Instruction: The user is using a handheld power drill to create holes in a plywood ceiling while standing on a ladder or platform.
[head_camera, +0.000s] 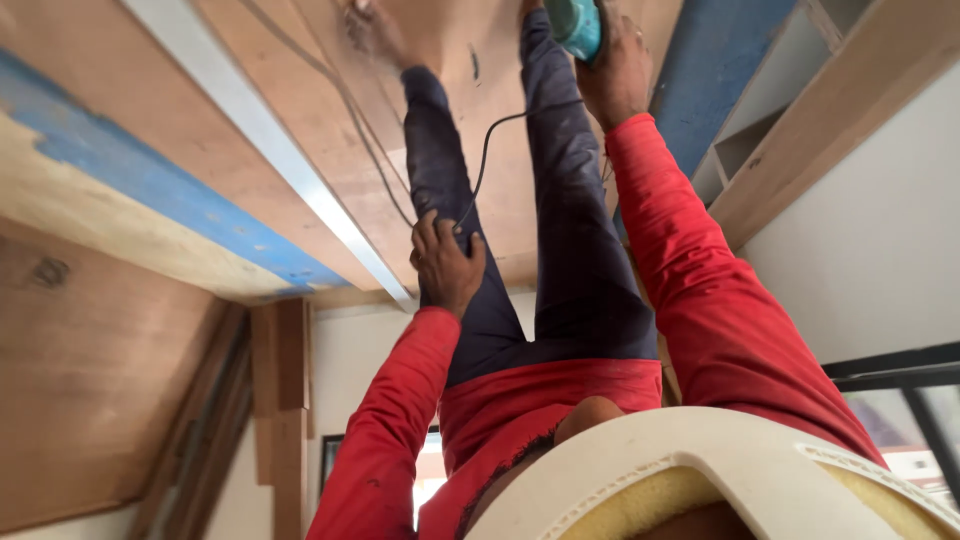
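My right hand (617, 72) reaches out at the top of the view and grips a teal power tool (576, 24), whose far end is cut off by the frame edge. A black cable (500, 125) runs from the tool across my dark trousers (570, 230) to my left hand (446, 264). That hand lies on my left thigh with its fingers curled over the cable, and a second stretch of cable leaves it toward the upper left. Both arms are in red sleeves (700, 290).
Under my legs lies a plywood surface (300, 90) with a pale metal strip (270, 140) and a blue-painted board (160, 190) crossing it. A wooden shelf unit (790, 100) and white wall (880, 240) stand right. A window frame (900, 370) is lower right; my pale helmet rim (720, 460) fills the bottom.
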